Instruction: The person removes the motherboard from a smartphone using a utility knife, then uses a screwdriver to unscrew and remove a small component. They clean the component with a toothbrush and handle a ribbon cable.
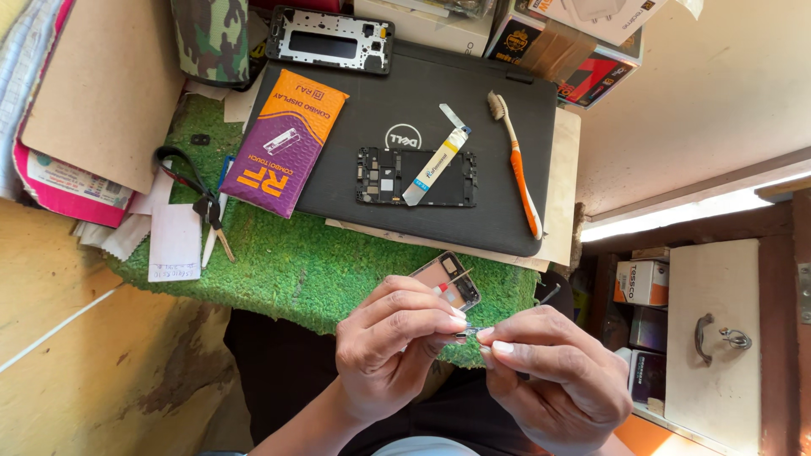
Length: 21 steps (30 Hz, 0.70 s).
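Green turf mat (287, 262), closed laptop (473, 84), perhaps plywood walls (718, 76)

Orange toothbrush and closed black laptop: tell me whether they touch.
Touching. The head view shows the orange toothbrush lying flat on the lid of the closed black laptop, its handle resting on the lid with no visible gap.

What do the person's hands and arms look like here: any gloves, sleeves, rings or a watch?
Both are bare: the left hand and right hand wear no gloves, and no rings show on the visible fingers. The left forearm is uncovered down to the frame edge, with no sleeve or watch in view. The right wrist is mostly out of frame. Fingernails are short and unpainted.
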Available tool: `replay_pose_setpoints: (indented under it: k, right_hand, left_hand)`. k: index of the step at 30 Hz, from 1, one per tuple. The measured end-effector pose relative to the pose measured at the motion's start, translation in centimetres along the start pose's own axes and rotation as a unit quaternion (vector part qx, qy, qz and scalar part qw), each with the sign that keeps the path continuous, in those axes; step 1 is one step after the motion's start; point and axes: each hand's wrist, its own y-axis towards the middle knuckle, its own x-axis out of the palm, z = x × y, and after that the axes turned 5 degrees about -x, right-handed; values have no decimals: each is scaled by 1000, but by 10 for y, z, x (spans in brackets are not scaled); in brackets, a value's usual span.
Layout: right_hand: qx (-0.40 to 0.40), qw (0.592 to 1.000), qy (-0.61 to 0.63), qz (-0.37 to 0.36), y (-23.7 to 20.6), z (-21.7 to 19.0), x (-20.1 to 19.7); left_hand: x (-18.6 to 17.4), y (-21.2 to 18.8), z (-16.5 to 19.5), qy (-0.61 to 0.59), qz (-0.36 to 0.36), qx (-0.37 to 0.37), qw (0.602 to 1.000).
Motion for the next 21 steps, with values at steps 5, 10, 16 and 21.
replay_pose_setpoints:
  k: [5, 10, 16, 21]
  right_hand:
    - [-13, 1000, 0, -1, 3, 0, 0]
    - [-18, 999, -32, -22, 7, -1, 0]
    - [-25, 997, -66, -30, 5, -1, 1]
    - [19, 999, -39, -2, -3, -1, 6]
  left_hand:
    - [0, -1, -1, 7, -3, 0, 1000]
    - [-1, 0, -2, 11, -6, 3, 1000]
    - [-1, 1, -2, 25, -11, 10, 1000]
    - [-1, 2, -1, 35, -7, 4, 999]
